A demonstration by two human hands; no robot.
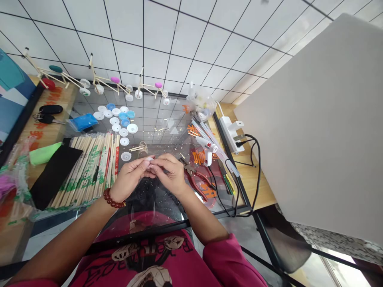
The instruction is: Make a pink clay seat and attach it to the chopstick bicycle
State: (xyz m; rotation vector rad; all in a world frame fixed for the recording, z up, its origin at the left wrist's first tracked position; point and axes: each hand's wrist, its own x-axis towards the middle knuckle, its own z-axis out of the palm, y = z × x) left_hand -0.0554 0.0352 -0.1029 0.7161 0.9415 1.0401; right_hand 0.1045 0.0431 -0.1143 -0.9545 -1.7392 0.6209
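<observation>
My left hand and my right hand meet over the glass tabletop. Their fingertips pinch a small white piece, mostly covered by the fingers, so its kind is unclear. Just beyond the left hand lie a loop of twine and a few short stick pieces. White and blue bottle caps are scattered farther off, one white cap close to the left hand. Red-handled pliers rest by my right wrist.
Wrapped chopsticks and a black sheet lie at left. Small stick-and-cap tricycles line the far edge. A glue gun, clear glue sticks and a power strip with cables stand right, beside a pale panel.
</observation>
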